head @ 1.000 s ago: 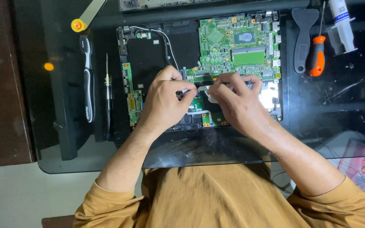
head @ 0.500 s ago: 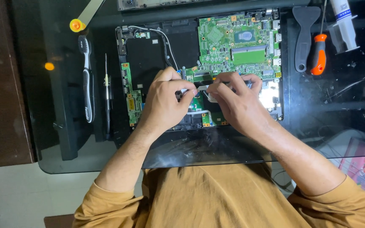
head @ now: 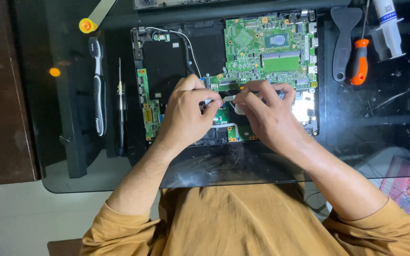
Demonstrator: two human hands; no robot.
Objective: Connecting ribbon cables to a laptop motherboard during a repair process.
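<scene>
An opened laptop base (head: 167, 66) lies on a dark glass table, its green motherboard (head: 266, 47) bare at the upper right. My left hand (head: 186, 111) and my right hand (head: 264, 116) meet over the board's lower middle. Both pinch a thin whitish flat ribbon cable (head: 228, 98) between thumb and fingers. Under the hands lie smaller green boards (head: 150, 111) and more flat cables, partly hidden.
Left of the laptop lie a black-and-white toothbrush (head: 98, 90) and a thin dark tool (head: 120, 104). To the right sit a grey plastic scraper (head: 343, 42), an orange-handled screwdriver (head: 359, 66) and a syringe (head: 387, 26). The glass table's edge (head: 119, 187) runs near my body.
Both hands stay on the ribbon cable with only tiny finger shifts. The view has drifted slightly.
</scene>
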